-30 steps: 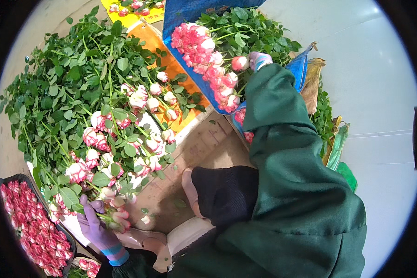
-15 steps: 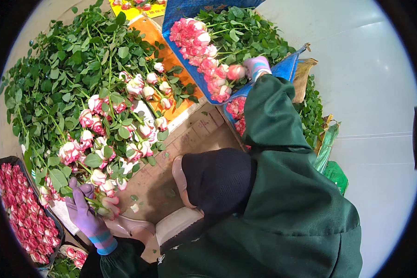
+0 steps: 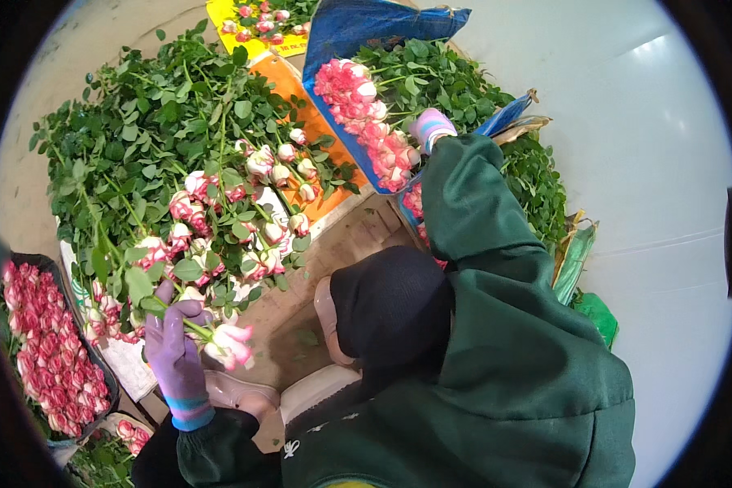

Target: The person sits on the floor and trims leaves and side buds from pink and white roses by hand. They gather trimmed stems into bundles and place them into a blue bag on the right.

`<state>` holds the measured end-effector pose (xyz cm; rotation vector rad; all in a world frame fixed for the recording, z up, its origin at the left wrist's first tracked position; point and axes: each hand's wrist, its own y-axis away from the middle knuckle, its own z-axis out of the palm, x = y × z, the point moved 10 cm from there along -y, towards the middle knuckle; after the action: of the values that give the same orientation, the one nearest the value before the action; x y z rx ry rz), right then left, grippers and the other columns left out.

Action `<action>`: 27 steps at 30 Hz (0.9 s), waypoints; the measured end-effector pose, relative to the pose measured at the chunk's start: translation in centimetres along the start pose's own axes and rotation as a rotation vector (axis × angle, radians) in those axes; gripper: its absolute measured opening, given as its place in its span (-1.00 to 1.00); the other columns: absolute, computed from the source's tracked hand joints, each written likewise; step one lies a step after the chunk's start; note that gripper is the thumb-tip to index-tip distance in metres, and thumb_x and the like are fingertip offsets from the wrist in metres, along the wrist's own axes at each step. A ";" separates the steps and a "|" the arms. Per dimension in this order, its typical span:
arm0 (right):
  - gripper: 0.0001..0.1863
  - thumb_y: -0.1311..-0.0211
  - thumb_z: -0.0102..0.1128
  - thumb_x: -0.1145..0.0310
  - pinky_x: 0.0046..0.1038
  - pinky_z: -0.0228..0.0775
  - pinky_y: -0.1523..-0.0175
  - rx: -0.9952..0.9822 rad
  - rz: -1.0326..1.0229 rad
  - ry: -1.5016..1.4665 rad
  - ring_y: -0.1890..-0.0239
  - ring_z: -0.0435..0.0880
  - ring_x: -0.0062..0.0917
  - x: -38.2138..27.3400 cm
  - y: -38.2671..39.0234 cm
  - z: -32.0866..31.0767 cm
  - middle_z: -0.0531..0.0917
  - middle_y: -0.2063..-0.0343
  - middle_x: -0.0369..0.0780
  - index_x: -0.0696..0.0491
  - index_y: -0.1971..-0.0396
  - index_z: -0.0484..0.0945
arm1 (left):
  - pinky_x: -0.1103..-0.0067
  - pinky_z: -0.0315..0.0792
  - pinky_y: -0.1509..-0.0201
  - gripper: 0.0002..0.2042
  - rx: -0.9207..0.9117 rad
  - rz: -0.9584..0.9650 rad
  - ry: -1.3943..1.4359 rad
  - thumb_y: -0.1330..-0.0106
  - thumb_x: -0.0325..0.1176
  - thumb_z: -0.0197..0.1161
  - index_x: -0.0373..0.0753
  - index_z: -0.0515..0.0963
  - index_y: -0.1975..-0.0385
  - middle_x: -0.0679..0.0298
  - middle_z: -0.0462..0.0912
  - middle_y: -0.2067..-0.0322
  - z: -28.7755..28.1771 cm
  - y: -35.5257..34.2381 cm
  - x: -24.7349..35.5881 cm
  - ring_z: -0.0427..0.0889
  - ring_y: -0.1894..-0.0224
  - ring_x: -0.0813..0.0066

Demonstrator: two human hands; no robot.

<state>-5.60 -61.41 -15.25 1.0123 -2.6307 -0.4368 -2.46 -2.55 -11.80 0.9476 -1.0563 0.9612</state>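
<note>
My left hand (image 3: 175,350), in a lavender glove with a striped cuff, pinches the stem of a white-and-pink rose (image 3: 229,347). Its bloom points right, toward my knee, and its leaves rise past the fingers. Beyond that hand spreads a big heap of leafy long-stemmed roses (image 3: 189,207) of the same colours. My right hand (image 3: 433,128), gloved alike, reaches far out to a bunch of pink roses (image 3: 366,122) in a blue wrapping sheet (image 3: 333,41). It rests at the stems just right of the blooms; its fingertips are hidden among them.
At the left stands a dark crate (image 3: 106,370) packed with deeper pink roses. An orange sheet (image 3: 301,106) lies under the heap's right side. More wrapped bunches and a green bag (image 3: 598,317) lie beyond my right arm. My bent knee (image 3: 394,309) is between both arms.
The rose in my left hand has swung up and rightward, its bloom now showing plainly. The loose bloom beside my right hand has gone in among the bunch. The whole view has shifted slightly.
</note>
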 end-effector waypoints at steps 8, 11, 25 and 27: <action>-0.57 -0.21 0.06 0.26 -0.68 0.38 0.43 -0.392 -0.629 -1.070 0.45 0.54 -0.69 -17.7 19.1 -7.9 0.61 0.32 -0.30 0.16 -0.04 0.40 | 0.70 0.39 0.40 -0.63 -0.121 -0.164 0.228 -0.24 -0.42 0.12 -0.41 0.31 -0.03 0.22 0.57 0.47 4.7 3.5 2.2 0.53 0.45 0.56; -0.63 -0.19 0.13 0.37 -0.67 0.35 0.49 -0.509 -0.854 -0.994 0.50 0.52 -0.72 -25.5 28.7 -7.6 0.63 0.35 -0.27 0.12 -0.01 0.44 | 0.67 0.44 0.38 -0.66 -0.145 -0.199 0.256 -0.25 -0.42 0.16 -0.38 0.36 0.01 0.25 0.56 0.52 4.2 5.3 0.9 0.56 0.46 0.55; -0.69 -0.01 0.35 0.13 -0.55 0.19 0.55 -0.538 -0.797 -0.799 0.65 0.31 -0.73 -31.5 38.7 6.9 0.45 0.75 -0.35 0.06 0.61 0.55 | 0.74 0.35 0.50 -0.83 -0.042 -0.255 0.107 -0.18 -0.47 0.23 -0.35 0.46 0.27 0.35 0.55 0.55 2.9 13.9 -4.8 0.52 0.54 0.64; -0.74 -0.04 0.34 0.17 -0.57 0.20 0.52 -0.505 -0.828 -0.835 0.63 0.31 -0.73 -31.6 38.0 7.4 0.47 0.72 -0.40 0.05 0.56 0.57 | 0.75 0.35 0.48 -0.84 -0.025 -0.214 0.036 -0.20 -0.45 0.22 -0.35 0.46 0.28 0.35 0.56 0.56 2.6 13.8 -4.7 0.52 0.53 0.65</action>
<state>-8.54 -11.54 -12.54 1.9835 -2.2594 -1.9371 -17.12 -1.78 -13.62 0.9970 -0.9142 0.7833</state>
